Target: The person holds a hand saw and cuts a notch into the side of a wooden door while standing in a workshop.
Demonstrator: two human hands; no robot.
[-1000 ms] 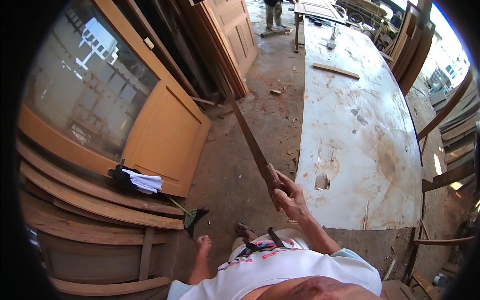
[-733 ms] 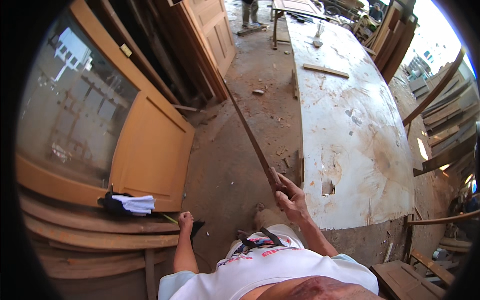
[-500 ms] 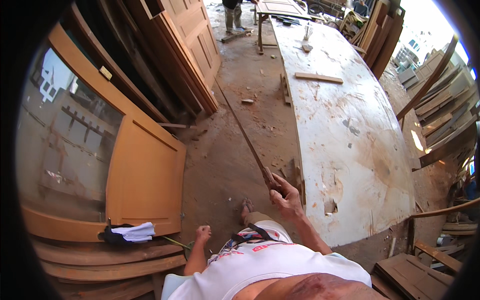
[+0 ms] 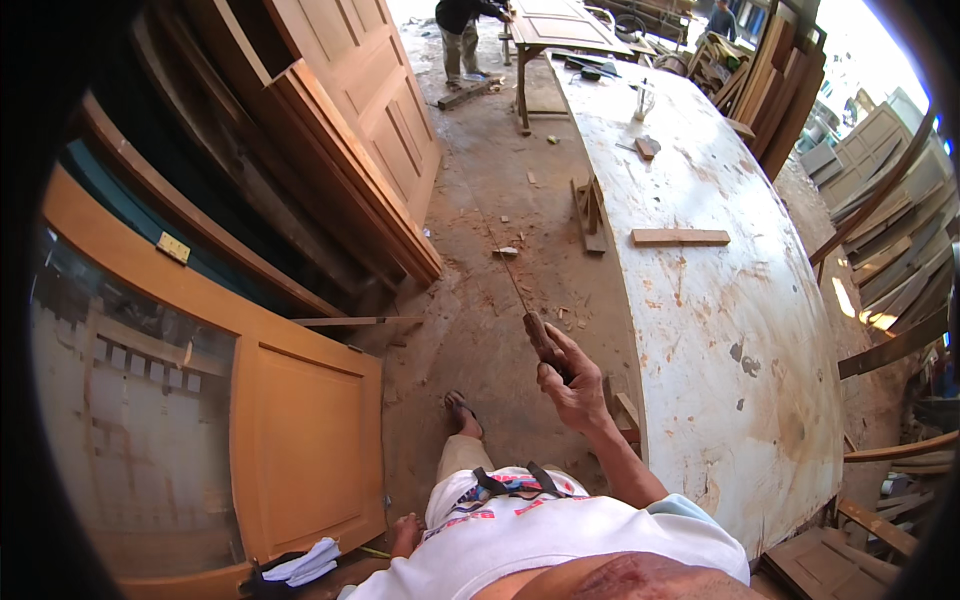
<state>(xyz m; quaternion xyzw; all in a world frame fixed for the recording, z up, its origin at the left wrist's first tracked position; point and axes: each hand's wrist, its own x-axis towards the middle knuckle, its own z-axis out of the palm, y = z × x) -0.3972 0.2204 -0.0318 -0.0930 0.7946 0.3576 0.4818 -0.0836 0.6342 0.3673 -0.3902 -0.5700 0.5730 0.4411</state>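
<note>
My right hand (image 4: pixel 575 380) is closed round the wooden handle of a handsaw (image 4: pixel 543 343). The blade runs forward from the handle, seen almost edge-on as a thin dark line above the floor. My left hand (image 4: pixel 407 532) hangs low at my left side beside my shirt, its fingers curled in and nothing visible in them. A wooden door with a glass panel (image 4: pixel 310 445) leans close by on the left. To the right of the saw hand stands a long white-topped table (image 4: pixel 730 330), stained and scuffed, with a short wooden strip (image 4: pixel 680 238) lying across it.
Door panels (image 4: pixel 350 60) and boards lean along the left. A white cloth (image 4: pixel 302 563) lies by the near door. Wood scraps (image 4: pixel 505 252) dot the floor. Far ahead, a person (image 4: pixel 462 40) stands at another table bearing a door (image 4: pixel 570 25). Stacked timber (image 4: pixel 775 90) lines the right.
I have stepped forward, so door and table sit lower in view. The saw has swung, and its blade looks shorter and thinner. My left hand has dropped lower in view.
</note>
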